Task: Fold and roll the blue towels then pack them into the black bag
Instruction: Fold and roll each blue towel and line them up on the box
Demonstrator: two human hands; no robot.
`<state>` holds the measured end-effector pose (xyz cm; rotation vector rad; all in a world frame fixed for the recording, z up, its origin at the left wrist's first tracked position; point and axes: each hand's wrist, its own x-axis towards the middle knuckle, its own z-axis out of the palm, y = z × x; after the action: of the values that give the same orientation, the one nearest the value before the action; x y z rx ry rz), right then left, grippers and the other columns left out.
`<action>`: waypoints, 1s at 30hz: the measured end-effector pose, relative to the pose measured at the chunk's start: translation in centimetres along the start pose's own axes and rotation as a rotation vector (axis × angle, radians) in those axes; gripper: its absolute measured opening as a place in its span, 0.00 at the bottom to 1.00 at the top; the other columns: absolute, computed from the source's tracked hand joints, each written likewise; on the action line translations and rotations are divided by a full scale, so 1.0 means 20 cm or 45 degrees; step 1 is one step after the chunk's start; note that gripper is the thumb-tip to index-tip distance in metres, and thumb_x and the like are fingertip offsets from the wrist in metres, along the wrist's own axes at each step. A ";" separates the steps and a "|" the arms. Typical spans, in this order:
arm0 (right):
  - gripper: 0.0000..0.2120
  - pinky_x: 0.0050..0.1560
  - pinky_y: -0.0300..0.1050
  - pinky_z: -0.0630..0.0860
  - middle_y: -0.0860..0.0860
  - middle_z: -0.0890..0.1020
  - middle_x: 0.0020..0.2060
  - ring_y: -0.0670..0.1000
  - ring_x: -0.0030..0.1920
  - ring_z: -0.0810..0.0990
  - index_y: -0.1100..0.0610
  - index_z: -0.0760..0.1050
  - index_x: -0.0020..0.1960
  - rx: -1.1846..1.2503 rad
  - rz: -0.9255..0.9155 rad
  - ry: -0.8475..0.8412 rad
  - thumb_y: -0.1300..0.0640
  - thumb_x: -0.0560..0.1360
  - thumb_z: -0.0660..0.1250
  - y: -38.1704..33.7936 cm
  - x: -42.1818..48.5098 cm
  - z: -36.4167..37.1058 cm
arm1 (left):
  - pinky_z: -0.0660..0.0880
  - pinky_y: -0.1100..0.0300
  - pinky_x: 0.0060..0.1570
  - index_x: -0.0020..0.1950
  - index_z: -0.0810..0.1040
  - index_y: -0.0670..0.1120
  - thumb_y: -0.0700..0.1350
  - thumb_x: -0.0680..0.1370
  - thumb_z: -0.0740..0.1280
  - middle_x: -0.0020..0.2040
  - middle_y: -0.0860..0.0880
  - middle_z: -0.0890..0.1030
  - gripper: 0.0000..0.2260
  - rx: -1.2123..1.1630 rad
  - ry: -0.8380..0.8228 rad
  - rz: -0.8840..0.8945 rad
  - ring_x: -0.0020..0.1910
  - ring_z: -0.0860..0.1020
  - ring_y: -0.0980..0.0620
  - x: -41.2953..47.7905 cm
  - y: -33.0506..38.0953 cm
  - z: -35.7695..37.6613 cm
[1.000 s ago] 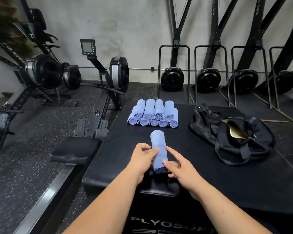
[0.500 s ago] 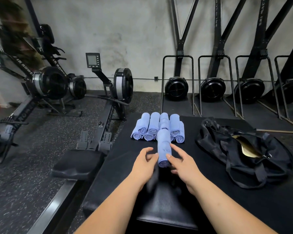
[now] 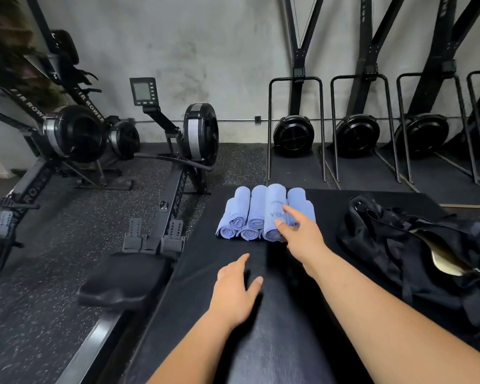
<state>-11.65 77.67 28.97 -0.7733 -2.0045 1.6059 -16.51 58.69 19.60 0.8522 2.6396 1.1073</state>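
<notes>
1. Both hands had pinched the last rolled towel (image 3: 275, 210) close to the person a second earlier. By this moment it had gone forward onto the pile of rolled towels (image 3: 247, 214); the right hand (image 3: 302, 238) had travelled with it and the left hand (image 3: 233, 293) had dropped off.
2. The right hand's fingers (image 3: 288, 210) lay straight and relaxed, not clenched. The forefinger rested on top of that roll and the thumb sat against its near end, so it looked set down and let go rather than gripped.
3. The left hand was released too, with its fingers spread and holding nothing. It was low over the black mat (image 3: 203, 261), and the pile lay ahead of its fingertips and slightly to their right. Whether the palm touched the mat could not be told.
4. Every roll lay with its long axis pointing away from the person and its spiral end facing back toward the fingers. The last roll sat directly under the right fingertips, with the other rolls packed against it on either side.
5. The black bag (image 3: 394, 245) lay on the mat to the right of the right hand's fingers, apart from the pile. Its mouth (image 3: 438, 256) gaped and showed a gold lining. No towel was in it yet.
6. The right hand was nearer to both pile and bag, so rolling looked finished and packing probably fell to it. That would mean closing the fingers across a roll's width and carrying it sideways to the right.
</notes>
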 end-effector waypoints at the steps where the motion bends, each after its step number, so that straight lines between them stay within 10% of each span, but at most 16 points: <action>1: 0.21 0.54 0.46 0.78 0.47 0.81 0.42 0.47 0.42 0.77 0.39 0.75 0.72 -0.031 -0.010 0.013 0.47 0.80 0.72 -0.01 0.04 0.01 | 0.63 0.55 0.76 0.84 0.60 0.53 0.60 0.82 0.66 0.76 0.55 0.70 0.33 0.039 0.024 0.004 0.77 0.63 0.50 0.00 -0.01 0.02; 10: 0.23 0.55 0.44 0.72 0.48 0.76 0.71 0.50 0.57 0.75 0.41 0.70 0.77 -0.287 -0.035 0.070 0.46 0.83 0.66 -0.08 0.36 0.07 | 0.60 0.55 0.76 0.84 0.58 0.55 0.70 0.81 0.54 0.75 0.60 0.68 0.34 0.319 0.255 0.051 0.77 0.60 0.54 -0.04 -0.02 0.15; 30: 0.24 0.64 0.56 0.68 0.56 0.71 0.65 0.60 0.66 0.65 0.42 0.62 0.79 -1.131 -0.145 0.095 0.38 0.85 0.52 0.00 0.48 0.22 | 0.61 0.50 0.75 0.83 0.61 0.55 0.71 0.80 0.51 0.77 0.57 0.65 0.35 0.528 0.194 0.024 0.77 0.60 0.50 -0.04 -0.02 0.18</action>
<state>-21.62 80.99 28.12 -0.9558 -2.6336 0.5483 -14.89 60.20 16.65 0.8901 3.0539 0.6561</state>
